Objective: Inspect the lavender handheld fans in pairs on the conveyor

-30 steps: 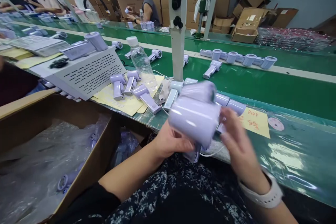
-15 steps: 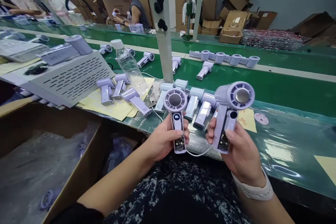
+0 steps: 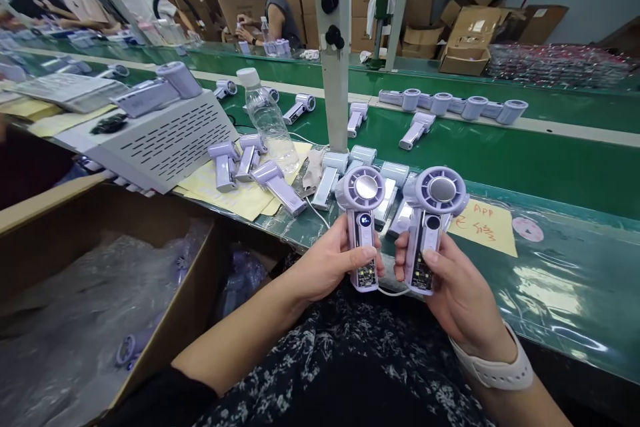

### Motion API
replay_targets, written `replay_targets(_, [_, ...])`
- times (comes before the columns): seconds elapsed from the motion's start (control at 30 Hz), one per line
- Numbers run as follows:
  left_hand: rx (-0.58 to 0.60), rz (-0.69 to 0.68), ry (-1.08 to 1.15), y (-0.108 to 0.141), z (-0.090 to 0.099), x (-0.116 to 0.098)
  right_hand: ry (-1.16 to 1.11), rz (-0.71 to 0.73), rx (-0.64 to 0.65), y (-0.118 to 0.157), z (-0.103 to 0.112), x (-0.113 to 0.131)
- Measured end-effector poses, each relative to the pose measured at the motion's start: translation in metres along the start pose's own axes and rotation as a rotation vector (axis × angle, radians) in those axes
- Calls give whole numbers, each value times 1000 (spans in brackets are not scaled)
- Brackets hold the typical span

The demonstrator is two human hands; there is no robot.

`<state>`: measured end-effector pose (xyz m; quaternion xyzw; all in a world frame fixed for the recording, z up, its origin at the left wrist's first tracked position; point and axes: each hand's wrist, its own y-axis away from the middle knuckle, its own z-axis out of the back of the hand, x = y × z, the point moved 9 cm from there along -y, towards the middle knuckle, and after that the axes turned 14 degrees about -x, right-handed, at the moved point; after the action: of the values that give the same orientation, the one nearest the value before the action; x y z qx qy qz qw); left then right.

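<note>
My left hand is closed around the handle of a lilac handheld fan whose small round display reads 85. In my right hand is a second lilac handheld fan, its display dark. Both fans stand upright side by side, with bare circuit boards showing low on their handles. My thumbs rest on the handle fronts. A white cable runs near the bottoms of the two handles. Behind them several more fans lie on the bench edge, partly hidden by the held ones.
A perforated grey metal box stands left, beside a tilted clear bottle and lilac fans on yellow paper. Below is a cardboard box lined with plastic. More fans lie on the green conveyor. A white post rises ahead. Co-workers sit across.
The right-hand fan has turned to face me and come closer to the left-hand one. The whole view has shifted, so the bench things appear farther right.
</note>
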<state>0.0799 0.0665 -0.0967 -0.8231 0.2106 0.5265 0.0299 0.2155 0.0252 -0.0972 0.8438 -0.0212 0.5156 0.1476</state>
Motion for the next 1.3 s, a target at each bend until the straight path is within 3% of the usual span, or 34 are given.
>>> replay_targets(0.13, [-58,-7,22,3,3,-4,-50,-9,39,5,-5,6])
replay_targets(0.27, [30,0,85,10,-9,-9,-87,-9,73,9,-10,8])
replay_targets(0.37, [21,-23,62,8,-10,-10,-82,9,52,7,-6,6])
replay_targets(0.6, [-86,2,75,-12,6,11,-58,1,30,2,2,-5])
replay_targets(0.67, [-51,-12,59,-12,5,15,-64,-14,21,1,3,-9])
replay_targets(0.77, [91,-53,36,-3,-5,10,-40,-42,63,3,-2,-14])
replay_targets(0.9, [198,-57,53,9,-15,-1,-22,29,46,4,2,-7])
replay_targets(1.1, [50,-59,59,-5,1,-6,-2,-37,97,6,3,-6])
replay_targets(1.3, [60,-40,90,-4,-3,-9,-30,-30,9,6,4,-2])
